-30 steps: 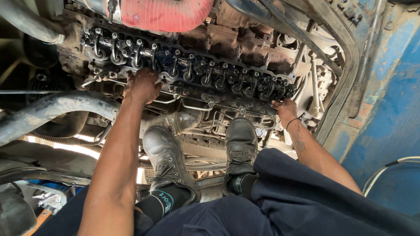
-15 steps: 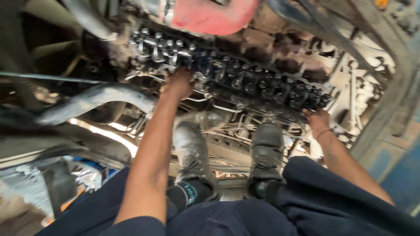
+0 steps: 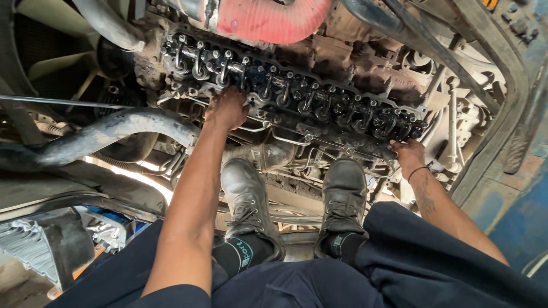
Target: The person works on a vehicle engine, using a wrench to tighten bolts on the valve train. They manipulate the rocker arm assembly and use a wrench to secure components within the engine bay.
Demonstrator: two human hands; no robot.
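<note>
Engine-bay clutter surrounds an open cylinder head [image 3: 297, 97] with its rocker arms bared. Left hand [image 3: 226, 108] presses curled on the head's near edge; whether it pinches anything I cannot tell. Right hand [image 3: 410, 155] grips the far end. Both boots [image 3: 248, 199] stand on greasy pipes below the hands, so a slip could jam fingers against the rockers.

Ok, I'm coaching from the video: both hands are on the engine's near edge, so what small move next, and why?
Probably lift together: left hand and right hand grip opposite ends of the rocker assembly, with both boots braced below it. How free it sits cannot be told.
</note>
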